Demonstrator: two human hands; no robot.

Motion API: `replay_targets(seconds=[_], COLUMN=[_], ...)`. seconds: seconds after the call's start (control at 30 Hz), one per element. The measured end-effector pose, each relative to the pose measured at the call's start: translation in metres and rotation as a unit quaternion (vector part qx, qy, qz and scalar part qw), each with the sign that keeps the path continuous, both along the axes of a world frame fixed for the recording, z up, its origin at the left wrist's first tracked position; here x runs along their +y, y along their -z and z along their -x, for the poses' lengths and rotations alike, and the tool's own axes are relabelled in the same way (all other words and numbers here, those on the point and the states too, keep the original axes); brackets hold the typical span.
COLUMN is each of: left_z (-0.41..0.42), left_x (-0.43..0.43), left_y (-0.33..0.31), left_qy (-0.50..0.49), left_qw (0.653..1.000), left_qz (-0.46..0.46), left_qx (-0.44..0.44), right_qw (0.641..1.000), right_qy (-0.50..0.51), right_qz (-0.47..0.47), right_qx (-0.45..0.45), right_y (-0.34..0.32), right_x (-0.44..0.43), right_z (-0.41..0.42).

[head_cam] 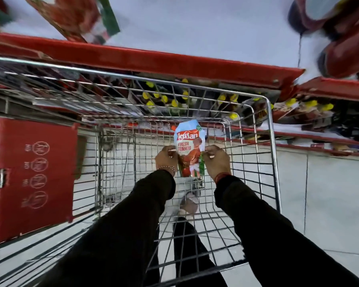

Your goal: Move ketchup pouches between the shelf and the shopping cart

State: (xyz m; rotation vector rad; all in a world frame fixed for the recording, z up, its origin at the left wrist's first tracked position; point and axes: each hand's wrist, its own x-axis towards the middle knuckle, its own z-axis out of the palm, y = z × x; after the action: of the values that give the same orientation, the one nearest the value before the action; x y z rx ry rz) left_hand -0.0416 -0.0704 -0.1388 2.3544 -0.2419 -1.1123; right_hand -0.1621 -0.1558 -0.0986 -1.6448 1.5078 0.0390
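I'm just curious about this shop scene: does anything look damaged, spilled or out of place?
Nothing stands out. The left hand and right hand pinch the side edges of an upright tomato ketchup pouch inside the wire shopping cart. The pouch looks intact, with no spill visible.

Red-edged shop shelves (174,59), yellow-capped bottles (164,98) in rows, pale tiled floor (330,204), red panel (33,177)

pouch (188,146) inside cart (270,129), between both hands | child-seat flap (33,179) left | shelves (153,59) beyond (blurred)
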Motion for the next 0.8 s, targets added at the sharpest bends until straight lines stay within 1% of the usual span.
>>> replay_targets(seconds=[0.13, 0.3, 0.43, 0.5, 0.6, 0.67, 0.8], left_z=[-0.001, 0.001, 0.001, 0.001, 0.005, 0.010, 0.016], left_x=[-0.003, -0.007, -0.006, -0.006, -0.005, 0.000, 0.015], left_y=[0.004, 0.009, 0.012, 0.005, -0.004, -0.013, -0.042], left_qy=[-0.044, -0.115, -0.156, -0.143, -0.088, -0.088, -0.126], left_qw=[0.999, 0.993, 0.987, 0.989, 0.995, 0.993, 0.982], left_qz=[0.001, 0.010, 0.026, 0.026, 0.035, 0.072, 0.135], left_qx=[-0.008, 0.037, 0.024, 0.029, 0.000, -0.009, -0.030], right_qw=[1.000, 0.999, 0.998, 0.998, 0.998, 0.998, 0.999], right_qy=[0.010, 0.044, 0.052, 0.048, 0.050, 0.052, 0.043], right_qz=[0.001, 0.010, 0.006, 0.004, -0.008, -0.003, 0.007], right_qx=[-0.001, 0.021, 0.039, 0.042, 0.036, 0.028, 0.001], right_y=[0.002, 0.005, 0.008, 0.009, 0.005, -0.001, -0.032], right_x=[-0.003, -0.008, -0.008, -0.008, -0.003, 0.002, 0.010], right_z=[0.000, -0.003, -0.003, -0.001, 0.007, 0.013, 0.017])
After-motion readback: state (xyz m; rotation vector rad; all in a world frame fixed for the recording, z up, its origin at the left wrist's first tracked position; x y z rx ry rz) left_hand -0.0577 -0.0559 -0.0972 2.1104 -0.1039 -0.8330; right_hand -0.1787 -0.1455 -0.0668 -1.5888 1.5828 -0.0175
